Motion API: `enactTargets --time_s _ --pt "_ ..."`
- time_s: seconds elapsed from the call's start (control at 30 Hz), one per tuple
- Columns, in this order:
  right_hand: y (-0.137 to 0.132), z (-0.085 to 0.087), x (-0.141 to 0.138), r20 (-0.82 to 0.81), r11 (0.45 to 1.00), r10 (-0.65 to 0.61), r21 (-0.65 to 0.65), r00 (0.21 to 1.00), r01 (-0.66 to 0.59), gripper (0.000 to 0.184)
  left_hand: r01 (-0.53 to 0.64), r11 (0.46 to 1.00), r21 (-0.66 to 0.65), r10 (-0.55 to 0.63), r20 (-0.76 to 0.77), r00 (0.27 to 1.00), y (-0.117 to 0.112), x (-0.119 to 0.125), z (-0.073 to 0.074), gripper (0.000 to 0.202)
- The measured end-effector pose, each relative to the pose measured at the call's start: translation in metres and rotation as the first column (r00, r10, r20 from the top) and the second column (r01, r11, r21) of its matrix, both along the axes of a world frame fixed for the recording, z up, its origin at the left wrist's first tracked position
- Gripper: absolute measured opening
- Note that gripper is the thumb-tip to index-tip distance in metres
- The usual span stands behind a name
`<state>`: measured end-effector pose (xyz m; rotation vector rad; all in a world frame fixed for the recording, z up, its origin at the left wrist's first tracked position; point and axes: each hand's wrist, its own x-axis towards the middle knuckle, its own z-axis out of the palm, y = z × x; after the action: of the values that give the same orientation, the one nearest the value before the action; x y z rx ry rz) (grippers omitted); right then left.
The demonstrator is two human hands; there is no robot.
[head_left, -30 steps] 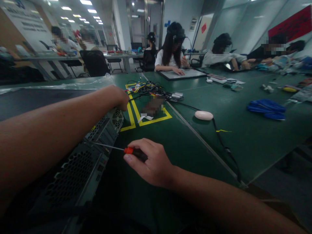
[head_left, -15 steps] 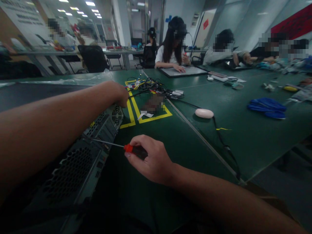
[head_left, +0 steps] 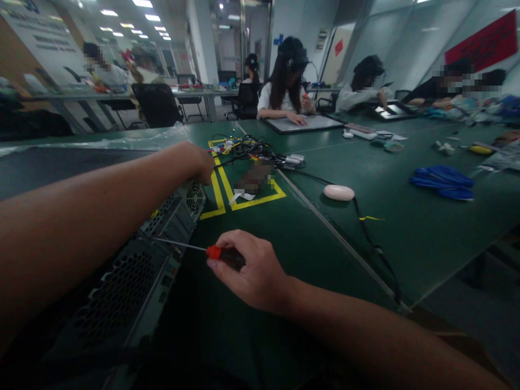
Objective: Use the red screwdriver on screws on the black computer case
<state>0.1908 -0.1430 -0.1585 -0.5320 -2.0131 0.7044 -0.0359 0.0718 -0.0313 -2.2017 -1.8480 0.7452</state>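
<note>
The right hand (head_left: pixel 252 268) clasps a screwdriver (head_left: pixel 213 252), apparently working at the computer case (head_left: pixel 134 287); steady aim seems needed next. The left hand (head_left: pixel 202 165) hides its grip.

No words can be read. The lettering (head_left: pixel 51 40) on the left-hand white panel (head_left: pixel 70 34) and the dark characters (head_left: pixel 481 42) on the red banner (head_left: pixel 509 27) are blurred. A blue cross (head_left: pixel 278 39) shows on the wall (head_left: pixel 298 19), a red diamond (head_left: pixel 339 47), too small to read, on the door (head_left: pixel 330 64).
</note>
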Motion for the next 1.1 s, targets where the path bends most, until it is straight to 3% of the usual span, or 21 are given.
enactTargets --time_s 0.3,0.57,0.87,1.1 --pt "0.001 -0.001 -0.001 -0.033 1.0 0.006 0.002 0.999 -0.006 0.017 -0.026 1.0 0.002 0.026 -0.041 0.999 -0.015 0.013 0.008 0.056" --pt "-0.001 0.0 0.0 -0.047 1.0 -0.003 0.001 0.999 0.003 0.017 -0.045 0.999 -0.008 0.045 -0.09 0.995 -0.016 0.017 0.01 0.055" --pt "0.0 -0.001 0.0 -0.045 0.999 -0.016 0.036 0.999 0.018 0.017 -0.032 0.999 -0.007 0.031 -0.02 0.999 -0.008 0.01 0.004 0.054" --pt "0.0 0.001 0.002 -0.02 0.993 -0.057 0.104 0.998 0.059 0.018 -0.029 1.0 0.007 0.029 -0.088 0.996 -0.013 0.016 0.007 0.06"
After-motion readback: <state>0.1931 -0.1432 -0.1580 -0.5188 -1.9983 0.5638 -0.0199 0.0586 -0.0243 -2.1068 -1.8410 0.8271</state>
